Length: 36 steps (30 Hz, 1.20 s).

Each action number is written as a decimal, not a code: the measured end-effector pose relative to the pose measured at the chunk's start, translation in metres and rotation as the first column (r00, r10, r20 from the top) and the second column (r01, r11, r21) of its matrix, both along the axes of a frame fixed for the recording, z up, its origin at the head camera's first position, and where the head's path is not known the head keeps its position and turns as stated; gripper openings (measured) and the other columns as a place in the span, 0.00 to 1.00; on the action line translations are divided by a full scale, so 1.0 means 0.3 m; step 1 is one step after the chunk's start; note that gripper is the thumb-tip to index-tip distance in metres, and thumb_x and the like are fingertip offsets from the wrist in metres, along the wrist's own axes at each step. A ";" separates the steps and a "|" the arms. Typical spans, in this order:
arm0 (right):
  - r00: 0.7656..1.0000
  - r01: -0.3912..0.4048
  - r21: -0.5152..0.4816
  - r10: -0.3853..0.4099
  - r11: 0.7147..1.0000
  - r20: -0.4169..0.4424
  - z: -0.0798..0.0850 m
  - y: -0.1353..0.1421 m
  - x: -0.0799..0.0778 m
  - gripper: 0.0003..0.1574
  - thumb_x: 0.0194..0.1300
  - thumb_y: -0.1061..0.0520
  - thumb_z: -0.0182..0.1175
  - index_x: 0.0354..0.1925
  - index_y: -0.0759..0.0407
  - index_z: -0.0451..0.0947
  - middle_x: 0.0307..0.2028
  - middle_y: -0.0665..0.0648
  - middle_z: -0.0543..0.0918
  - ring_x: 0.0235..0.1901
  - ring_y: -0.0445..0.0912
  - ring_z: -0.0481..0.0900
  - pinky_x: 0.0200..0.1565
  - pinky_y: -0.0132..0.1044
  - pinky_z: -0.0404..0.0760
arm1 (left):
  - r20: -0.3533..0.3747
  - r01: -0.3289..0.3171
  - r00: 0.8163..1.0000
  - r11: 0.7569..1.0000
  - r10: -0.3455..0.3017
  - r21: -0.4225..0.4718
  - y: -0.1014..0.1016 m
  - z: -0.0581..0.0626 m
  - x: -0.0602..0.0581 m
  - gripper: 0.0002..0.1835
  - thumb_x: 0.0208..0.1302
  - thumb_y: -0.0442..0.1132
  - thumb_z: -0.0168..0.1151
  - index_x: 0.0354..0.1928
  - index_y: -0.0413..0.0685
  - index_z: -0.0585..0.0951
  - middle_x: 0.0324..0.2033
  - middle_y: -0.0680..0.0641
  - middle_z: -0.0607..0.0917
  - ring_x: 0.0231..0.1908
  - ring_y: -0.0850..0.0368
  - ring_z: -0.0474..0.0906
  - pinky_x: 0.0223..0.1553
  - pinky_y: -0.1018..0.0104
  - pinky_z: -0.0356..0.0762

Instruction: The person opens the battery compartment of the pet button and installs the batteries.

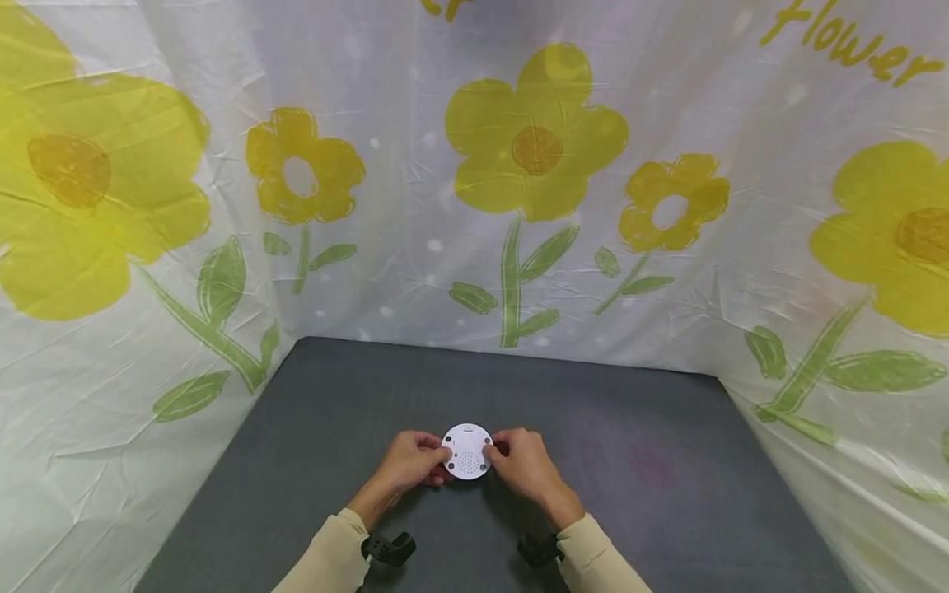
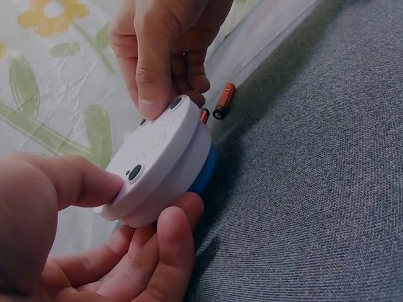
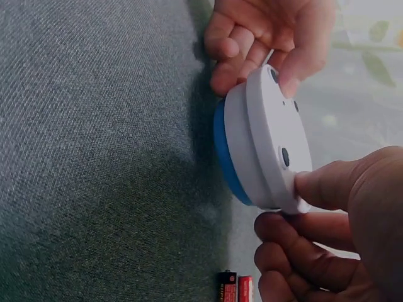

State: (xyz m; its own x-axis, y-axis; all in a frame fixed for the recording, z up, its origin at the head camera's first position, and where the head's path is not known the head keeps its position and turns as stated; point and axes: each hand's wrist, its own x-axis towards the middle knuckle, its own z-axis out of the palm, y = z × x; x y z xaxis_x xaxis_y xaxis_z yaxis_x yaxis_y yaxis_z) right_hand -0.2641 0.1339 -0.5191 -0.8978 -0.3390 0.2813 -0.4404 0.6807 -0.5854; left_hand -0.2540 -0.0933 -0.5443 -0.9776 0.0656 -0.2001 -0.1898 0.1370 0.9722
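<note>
A round white device (image 1: 467, 445) is held underside up over the grey tabletop, showing a patch of small holes and several dark round feet. Its lower edge carries a blue band (image 3: 228, 154) on the side toward the table. My left hand (image 1: 411, 459) grips the left rim, thumb on the upper face and fingers beneath. On the opposite rim, my right hand (image 1: 525, 465) pinches it the same way, thumb (image 3: 327, 184) near a dark foot. Two small batteries, a red one (image 3: 245, 289) and a dark one (image 3: 227, 287), lie close to the right hand.
Dark grey cloth (image 1: 638, 494) covers the table. White curtains (image 1: 400, 272) printed with yellow flowers enclose its back and both sides. A black strap (image 1: 389, 549) is on the left wrist and another black strap (image 1: 539, 550) on the right.
</note>
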 end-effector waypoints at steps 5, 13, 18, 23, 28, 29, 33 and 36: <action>0.977 -0.025 0.078 0.041 0.997 -0.210 -0.011 -0.011 -0.020 0.09 0.64 0.60 0.70 0.41 0.63 0.88 0.30 0.53 0.87 0.30 0.46 0.80 0.33 0.46 0.82 | 0.013 0.000 1.000 1.000 0.000 -0.007 0.003 0.001 -0.006 0.13 0.69 0.32 0.69 0.50 0.28 0.84 0.34 0.40 0.92 0.29 0.53 0.92 0.28 0.64 0.91; 0.970 -0.036 0.193 0.081 0.980 -0.231 0.048 -0.079 -0.028 0.17 0.61 0.66 0.77 0.48 0.62 0.85 0.41 0.58 0.89 0.43 0.52 0.84 0.44 0.48 0.88 | 0.010 0.000 1.000 1.000 0.000 -0.003 0.007 0.011 -0.006 0.10 0.69 0.31 0.68 0.46 0.29 0.84 0.34 0.40 0.91 0.29 0.54 0.91 0.31 0.62 0.93; 0.972 -0.054 0.251 0.108 0.966 -0.209 0.054 -0.104 -0.024 0.16 0.63 0.64 0.77 0.48 0.60 0.85 0.42 0.57 0.89 0.44 0.52 0.85 0.43 0.46 0.88 | 0.018 0.005 1.000 1.000 -0.005 0.002 0.007 0.005 -0.006 0.09 0.69 0.30 0.68 0.45 0.29 0.84 0.33 0.40 0.90 0.28 0.56 0.89 0.31 0.63 0.93; 0.970 -0.058 0.265 0.117 0.963 -0.213 0.047 -0.120 -0.023 0.15 0.66 0.63 0.76 0.49 0.59 0.84 0.43 0.57 0.90 0.45 0.52 0.85 0.47 0.46 0.89 | 0.013 0.014 1.000 1.000 -0.014 0.008 0.004 0.003 -0.004 0.10 0.69 0.30 0.68 0.46 0.27 0.84 0.34 0.40 0.90 0.29 0.57 0.89 0.32 0.62 0.93; 0.967 -0.061 0.292 0.129 0.955 -0.218 0.042 -0.128 -0.022 0.14 0.67 0.64 0.75 0.49 0.59 0.84 0.43 0.58 0.90 0.45 0.52 0.85 0.48 0.46 0.89 | 0.018 0.017 1.000 1.000 -0.017 0.000 0.006 0.007 -0.002 0.10 0.70 0.29 0.67 0.47 0.26 0.84 0.36 0.39 0.90 0.30 0.56 0.89 0.33 0.62 0.94; 0.966 -0.064 0.294 0.133 0.954 -0.222 0.042 -0.128 -0.023 0.14 0.67 0.64 0.75 0.49 0.60 0.84 0.43 0.58 0.89 0.45 0.52 0.85 0.47 0.46 0.89 | 0.018 0.015 1.000 1.000 -0.015 -0.001 0.007 0.007 -0.003 0.10 0.69 0.29 0.67 0.47 0.26 0.84 0.36 0.39 0.90 0.30 0.57 0.89 0.33 0.62 0.93; 0.961 -0.081 0.301 0.155 0.950 -0.229 0.040 -0.126 -0.028 0.14 0.66 0.64 0.74 0.49 0.60 0.84 0.43 0.59 0.89 0.43 0.53 0.84 0.46 0.46 0.88 | 0.019 0.009 1.000 1.000 -0.009 -0.005 0.010 0.006 -0.004 0.11 0.69 0.29 0.66 0.47 0.26 0.84 0.36 0.39 0.90 0.30 0.57 0.89 0.32 0.64 0.93; 0.962 -0.091 0.304 0.162 0.948 -0.218 0.041 -0.125 -0.033 0.13 0.66 0.64 0.74 0.49 0.60 0.84 0.43 0.59 0.88 0.43 0.53 0.83 0.46 0.47 0.87 | 0.018 0.001 1.000 1.000 0.000 -0.021 0.013 0.007 -0.004 0.12 0.69 0.30 0.67 0.48 0.26 0.84 0.36 0.39 0.90 0.29 0.58 0.89 0.32 0.64 0.93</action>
State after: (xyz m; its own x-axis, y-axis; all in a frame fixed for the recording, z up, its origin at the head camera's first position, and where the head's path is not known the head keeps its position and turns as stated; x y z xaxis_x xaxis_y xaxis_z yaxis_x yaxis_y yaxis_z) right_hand -0.2739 0.0965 -0.5069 -0.7610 -0.5436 0.3540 -0.6357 0.7337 -0.2400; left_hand -0.2553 -0.0893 -0.5423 -0.9738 0.0616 -0.2190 -0.2071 0.1579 0.9655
